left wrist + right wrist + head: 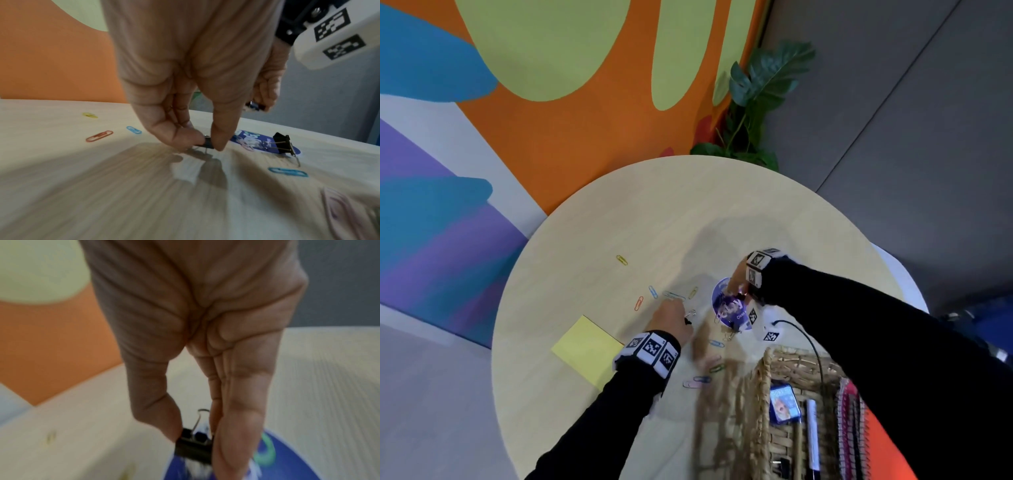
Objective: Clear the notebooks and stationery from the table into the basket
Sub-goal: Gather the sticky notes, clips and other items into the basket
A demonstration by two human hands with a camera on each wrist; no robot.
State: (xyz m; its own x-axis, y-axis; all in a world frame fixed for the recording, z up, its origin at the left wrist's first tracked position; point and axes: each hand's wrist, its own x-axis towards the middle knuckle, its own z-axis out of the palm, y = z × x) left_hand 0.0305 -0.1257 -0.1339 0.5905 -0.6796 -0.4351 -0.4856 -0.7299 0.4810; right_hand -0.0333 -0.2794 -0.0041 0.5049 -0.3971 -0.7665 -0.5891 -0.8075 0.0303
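My left hand pinches a small black binder clip between thumb and forefinger, right at the round wooden table. My right hand holds another black binder clip by its sides, just above a round blue card. A third binder clip lies on that card. Several coloured paper clips, among them an orange paper clip, lie scattered around both hands. A yellow sticky-note pad sits left of my left wrist. The wicker basket stands at the near right.
Inside the basket I see spiral notebooks, a white marker and a small blue tin. A black cable runs over the basket rim. A potted plant stands behind the table by the painted wall.
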